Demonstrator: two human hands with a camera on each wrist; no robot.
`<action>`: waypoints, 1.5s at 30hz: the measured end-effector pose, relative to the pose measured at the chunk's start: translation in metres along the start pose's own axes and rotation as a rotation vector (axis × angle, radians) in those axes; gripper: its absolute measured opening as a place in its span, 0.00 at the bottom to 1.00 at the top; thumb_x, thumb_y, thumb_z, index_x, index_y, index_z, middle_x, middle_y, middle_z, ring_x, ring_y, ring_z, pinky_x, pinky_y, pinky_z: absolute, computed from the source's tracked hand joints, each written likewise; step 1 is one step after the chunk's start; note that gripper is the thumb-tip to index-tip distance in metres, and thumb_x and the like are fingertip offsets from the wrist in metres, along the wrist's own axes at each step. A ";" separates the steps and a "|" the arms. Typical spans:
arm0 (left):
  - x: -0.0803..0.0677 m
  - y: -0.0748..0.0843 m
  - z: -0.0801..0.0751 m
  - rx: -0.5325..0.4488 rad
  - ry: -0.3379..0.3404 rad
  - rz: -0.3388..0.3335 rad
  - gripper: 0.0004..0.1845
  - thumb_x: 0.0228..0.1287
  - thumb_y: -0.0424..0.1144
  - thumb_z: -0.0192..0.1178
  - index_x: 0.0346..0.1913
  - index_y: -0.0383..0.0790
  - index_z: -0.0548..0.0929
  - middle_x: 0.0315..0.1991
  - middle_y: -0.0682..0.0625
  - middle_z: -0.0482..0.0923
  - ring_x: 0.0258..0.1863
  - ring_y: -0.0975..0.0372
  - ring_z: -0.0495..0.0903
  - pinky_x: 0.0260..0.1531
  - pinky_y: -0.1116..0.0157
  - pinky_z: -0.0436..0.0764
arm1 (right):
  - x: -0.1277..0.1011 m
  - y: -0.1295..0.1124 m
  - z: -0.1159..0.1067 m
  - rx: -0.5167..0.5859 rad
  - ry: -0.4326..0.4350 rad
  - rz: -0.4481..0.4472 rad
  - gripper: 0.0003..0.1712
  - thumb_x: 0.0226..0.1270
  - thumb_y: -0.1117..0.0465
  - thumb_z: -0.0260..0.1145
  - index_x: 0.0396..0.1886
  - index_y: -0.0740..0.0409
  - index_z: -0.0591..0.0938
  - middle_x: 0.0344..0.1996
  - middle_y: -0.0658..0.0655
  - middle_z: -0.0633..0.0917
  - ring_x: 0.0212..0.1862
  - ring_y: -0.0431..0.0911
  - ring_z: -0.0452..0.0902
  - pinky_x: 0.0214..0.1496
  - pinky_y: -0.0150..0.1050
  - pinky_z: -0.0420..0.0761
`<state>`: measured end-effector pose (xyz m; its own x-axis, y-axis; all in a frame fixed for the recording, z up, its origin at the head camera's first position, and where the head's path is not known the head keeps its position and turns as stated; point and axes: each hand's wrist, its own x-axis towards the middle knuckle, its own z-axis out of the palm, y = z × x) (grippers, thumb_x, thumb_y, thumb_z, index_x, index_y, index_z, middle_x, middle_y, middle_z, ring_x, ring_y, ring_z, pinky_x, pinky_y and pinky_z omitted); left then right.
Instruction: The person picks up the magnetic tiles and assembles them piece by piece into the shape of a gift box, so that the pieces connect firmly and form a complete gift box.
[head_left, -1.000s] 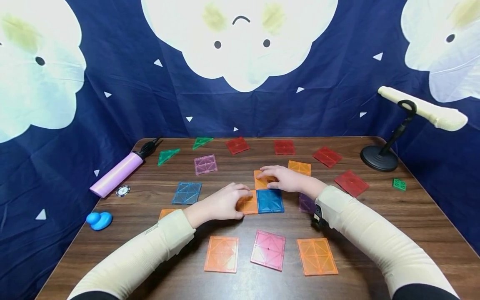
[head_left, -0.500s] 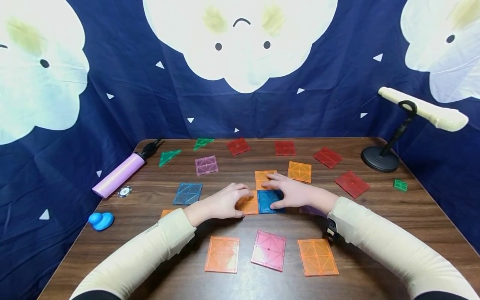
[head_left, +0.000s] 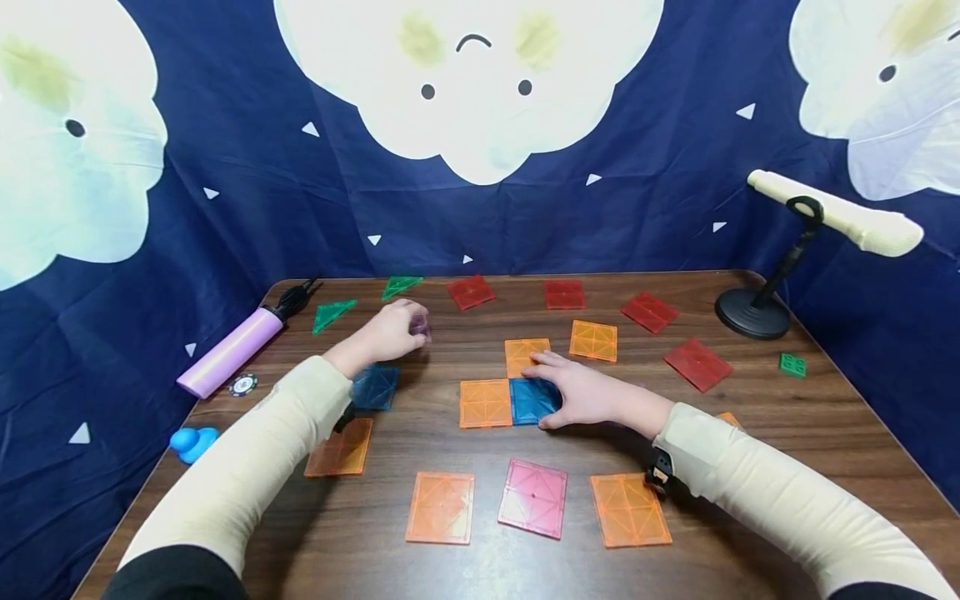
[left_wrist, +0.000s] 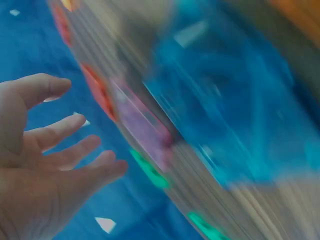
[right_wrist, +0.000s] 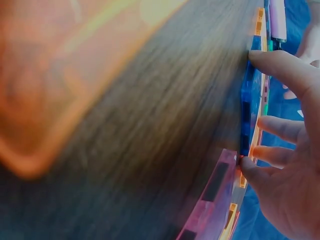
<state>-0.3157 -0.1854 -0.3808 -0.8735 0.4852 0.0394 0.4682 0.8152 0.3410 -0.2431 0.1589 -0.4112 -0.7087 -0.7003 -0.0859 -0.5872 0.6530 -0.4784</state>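
Observation:
My left hand [head_left: 393, 327] reaches over a purple square magnetic tile [head_left: 422, 327] at the back left and partly hides it. In the blurred left wrist view the fingers are spread, apart from the purple tile [left_wrist: 142, 125]. Nearer the camera lies a see-through blue tile [left_wrist: 235, 95]. My right hand [head_left: 588, 390] spans a dark blue tile [head_left: 528, 400], thumb at its front edge and fingertips near the seam with an orange tile [head_left: 522, 354]. Another orange tile [head_left: 484, 403] adjoins the blue one's left side. In the right wrist view the thumb touches the blue tile [right_wrist: 246, 115].
Nearer me lie a peach tile [head_left: 441, 507], a pink tile [head_left: 533, 497] and an orange tile [head_left: 630, 510]. Several red tiles [head_left: 698, 364] lie at the back and right. A purple pump [head_left: 232, 350], a blue duck [head_left: 193, 443] and a black stand [head_left: 753, 314] edge the table.
My left hand has left the front orange tile and moved back and left to the purple tile. The right hand has shifted from the rear orange tile onto the blue one.

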 end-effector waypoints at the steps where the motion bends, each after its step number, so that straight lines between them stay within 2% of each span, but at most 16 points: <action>1: 0.001 -0.007 -0.001 0.014 -0.020 -0.032 0.22 0.64 0.33 0.60 0.58 0.22 0.78 0.54 0.31 0.79 0.55 0.43 0.76 0.57 0.48 0.75 | 0.000 0.000 0.000 0.002 0.000 0.001 0.48 0.57 0.49 0.78 0.75 0.62 0.70 0.77 0.68 0.59 0.78 0.66 0.49 0.73 0.63 0.59; 3: 0.001 -0.019 -0.002 0.018 -0.081 -0.085 0.20 0.65 0.33 0.59 0.56 0.22 0.78 0.51 0.32 0.80 0.50 0.44 0.78 0.54 0.49 0.76 | 0.001 -0.001 0.001 0.007 -0.003 0.005 0.48 0.57 0.50 0.78 0.75 0.62 0.70 0.77 0.68 0.59 0.78 0.66 0.49 0.73 0.62 0.59; 6: -0.001 -0.028 0.002 0.011 -0.138 -0.116 0.17 0.65 0.33 0.58 0.53 0.24 0.80 0.43 0.37 0.81 0.38 0.49 0.77 0.44 0.54 0.77 | 0.002 -0.001 0.002 0.016 -0.008 0.005 0.48 0.57 0.50 0.78 0.74 0.62 0.70 0.78 0.68 0.59 0.78 0.66 0.49 0.73 0.63 0.59; 9: -0.004 -0.026 0.007 0.003 -0.137 -0.077 0.20 0.63 0.33 0.59 0.55 0.25 0.80 0.41 0.39 0.80 0.33 0.52 0.75 0.40 0.56 0.76 | 0.002 -0.001 0.002 0.016 -0.007 0.004 0.48 0.57 0.50 0.78 0.74 0.62 0.70 0.77 0.68 0.59 0.78 0.66 0.49 0.73 0.63 0.59; 12: -0.005 -0.014 0.014 0.007 -0.114 -0.015 0.26 0.59 0.34 0.61 0.60 0.25 0.78 0.48 0.36 0.80 0.40 0.49 0.78 0.45 0.53 0.78 | 0.002 0.000 0.001 0.010 -0.002 0.003 0.48 0.57 0.50 0.79 0.74 0.62 0.70 0.77 0.68 0.59 0.78 0.66 0.50 0.73 0.62 0.59; 15: -0.006 0.002 0.019 0.016 -0.125 0.037 0.30 0.58 0.34 0.61 0.64 0.25 0.76 0.57 0.32 0.79 0.55 0.43 0.79 0.58 0.48 0.76 | 0.001 -0.001 0.000 0.010 0.003 0.003 0.48 0.57 0.50 0.79 0.74 0.62 0.70 0.77 0.68 0.60 0.78 0.66 0.50 0.73 0.62 0.59; 17: -0.007 0.014 0.022 0.005 -0.158 0.042 0.31 0.60 0.35 0.61 0.67 0.26 0.75 0.63 0.31 0.76 0.66 0.39 0.71 0.65 0.45 0.69 | 0.001 -0.001 -0.001 0.014 0.005 0.004 0.48 0.57 0.51 0.79 0.74 0.63 0.70 0.77 0.68 0.60 0.78 0.66 0.50 0.73 0.62 0.59; 20: -0.009 0.031 0.025 -0.015 -0.205 0.047 0.32 0.62 0.36 0.61 0.69 0.27 0.73 0.68 0.30 0.70 0.72 0.35 0.60 0.69 0.41 0.61 | 0.001 0.000 0.000 0.012 0.005 0.007 0.48 0.57 0.50 0.79 0.74 0.62 0.70 0.77 0.68 0.60 0.78 0.66 0.50 0.73 0.62 0.59; 22: -0.011 0.039 0.028 -0.040 -0.227 0.042 0.32 0.63 0.36 0.61 0.69 0.28 0.73 0.69 0.30 0.69 0.74 0.35 0.56 0.70 0.40 0.60 | 0.001 0.000 0.000 0.008 0.005 0.009 0.48 0.57 0.50 0.79 0.74 0.62 0.70 0.77 0.68 0.60 0.78 0.66 0.51 0.73 0.62 0.59; 27: -0.013 0.051 0.035 -0.051 -0.227 0.074 0.31 0.62 0.37 0.63 0.68 0.30 0.75 0.59 0.33 0.80 0.74 0.36 0.57 0.68 0.39 0.62 | 0.001 0.000 0.000 0.017 0.002 0.010 0.48 0.58 0.51 0.79 0.74 0.62 0.70 0.77 0.68 0.59 0.78 0.66 0.50 0.73 0.62 0.59; 30: -0.014 0.058 0.038 -0.046 -0.223 0.091 0.32 0.60 0.37 0.63 0.69 0.31 0.75 0.59 0.32 0.79 0.73 0.35 0.58 0.68 0.39 0.62 | 0.000 -0.001 0.000 0.022 0.001 0.010 0.48 0.57 0.51 0.79 0.74 0.62 0.70 0.77 0.68 0.59 0.78 0.66 0.49 0.73 0.63 0.59; 32: -0.014 0.061 0.040 -0.040 -0.222 0.100 0.32 0.60 0.37 0.63 0.68 0.33 0.76 0.66 0.30 0.73 0.73 0.35 0.59 0.67 0.39 0.63 | 0.001 -0.001 0.000 0.020 -0.002 0.008 0.48 0.58 0.51 0.79 0.74 0.62 0.70 0.77 0.69 0.59 0.78 0.66 0.49 0.73 0.63 0.59; 38: -0.012 0.071 0.045 -0.063 -0.251 0.100 0.32 0.62 0.39 0.62 0.70 0.34 0.75 0.73 0.29 0.62 0.75 0.37 0.57 0.69 0.41 0.62 | 0.002 -0.002 0.000 0.018 -0.010 0.009 0.48 0.58 0.51 0.79 0.74 0.63 0.70 0.78 0.69 0.59 0.78 0.66 0.49 0.73 0.62 0.59; 41: -0.010 0.074 0.046 -0.064 -0.259 0.099 0.32 0.62 0.39 0.62 0.70 0.33 0.75 0.75 0.30 0.60 0.75 0.39 0.56 0.70 0.43 0.62 | 0.002 -0.001 -0.001 0.015 -0.011 0.014 0.48 0.58 0.51 0.79 0.74 0.62 0.69 0.78 0.68 0.58 0.78 0.66 0.48 0.73 0.62 0.59; 45: -0.010 0.077 0.048 -0.036 -0.244 0.093 0.33 0.62 0.41 0.64 0.69 0.31 0.75 0.74 0.31 0.61 0.75 0.39 0.57 0.70 0.45 0.62 | 0.000 0.000 -0.002 0.023 -0.023 0.010 0.48 0.59 0.50 0.78 0.75 0.62 0.69 0.78 0.68 0.58 0.78 0.66 0.48 0.73 0.62 0.58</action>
<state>-0.2645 -0.1125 -0.4001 -0.7667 0.6233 -0.1539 0.5364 0.7536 0.3800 -0.2444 0.1595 -0.4091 -0.7051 -0.7004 -0.1107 -0.5709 0.6534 -0.4970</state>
